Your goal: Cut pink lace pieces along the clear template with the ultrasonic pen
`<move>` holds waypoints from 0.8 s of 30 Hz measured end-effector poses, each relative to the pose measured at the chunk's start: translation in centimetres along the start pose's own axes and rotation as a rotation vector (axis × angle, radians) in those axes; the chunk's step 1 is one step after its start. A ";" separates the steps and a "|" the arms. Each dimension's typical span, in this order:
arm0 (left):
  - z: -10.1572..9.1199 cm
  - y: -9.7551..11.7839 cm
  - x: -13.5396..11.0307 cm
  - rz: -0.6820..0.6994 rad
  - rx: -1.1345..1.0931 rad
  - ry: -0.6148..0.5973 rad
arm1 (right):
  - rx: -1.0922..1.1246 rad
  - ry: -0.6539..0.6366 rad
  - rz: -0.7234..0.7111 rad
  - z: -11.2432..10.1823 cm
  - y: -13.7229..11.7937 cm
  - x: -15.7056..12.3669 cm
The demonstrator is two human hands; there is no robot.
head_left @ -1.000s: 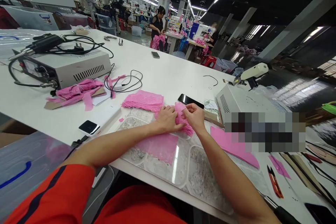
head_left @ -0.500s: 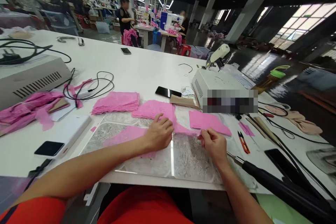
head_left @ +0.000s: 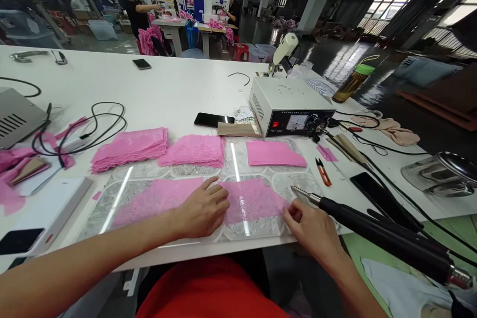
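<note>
A thin, sheer pink lace piece point(head_left: 255, 200) lies spread on a marbled, glossy sheet point(head_left: 257, 231) at the front of the table. My left hand point(head_left: 206, 208) is at its left edge, palm down, with fingers curled onto it and the thumb hidden below. With thumb and finger, my right hand point(head_left: 311, 223) pinches the right corner. To the left lies a second sheer pink piece point(head_left: 156, 198), partly under my left forearm. Behind them sit two stacks of pink lace, one left point(head_left: 130, 148) and one middle point(head_left: 194, 151), and a smooth pink stack point(head_left: 274, 153) on the right.
A black-handled, metal-tipped tool point(head_left: 372, 228) lies by my right hand, cabled toward a control box point(head_left: 294, 104). Orange thread snips point(head_left: 323, 172), phones point(head_left: 213, 119) and a glass container with a metal lid point(head_left: 439, 174) are around. Two people sit at machines beyond.
The lace piece held between my hands has come from the middle stack down flat onto the sheet near me. Both hands moved toward me, and the view swung right.
</note>
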State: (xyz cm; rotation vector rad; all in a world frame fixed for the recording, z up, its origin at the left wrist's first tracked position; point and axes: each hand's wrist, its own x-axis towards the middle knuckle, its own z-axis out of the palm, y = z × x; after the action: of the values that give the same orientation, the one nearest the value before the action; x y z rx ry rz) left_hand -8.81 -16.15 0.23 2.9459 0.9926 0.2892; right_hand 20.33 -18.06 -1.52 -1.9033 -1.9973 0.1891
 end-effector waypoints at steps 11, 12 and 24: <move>-0.1 -4.2 9.6 -0.299 -0.164 0.004 | 0.205 -0.121 -0.238 0.5 -1.8 3.9; 0.2 -4.8 10.8 -0.315 -0.175 0.003 | 0.241 -0.109 -0.236 0.4 -1.7 4.2; 2.8 -8.6 16.4 -0.347 -0.342 -0.171 | 0.399 0.086 -0.078 -0.2 1.7 7.2</move>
State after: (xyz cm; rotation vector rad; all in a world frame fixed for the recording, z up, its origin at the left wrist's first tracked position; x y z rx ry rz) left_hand -0.64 0.71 -0.39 2.3993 1.2577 0.1720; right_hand 21.94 -10.89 -0.65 -1.5538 -1.8113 0.4401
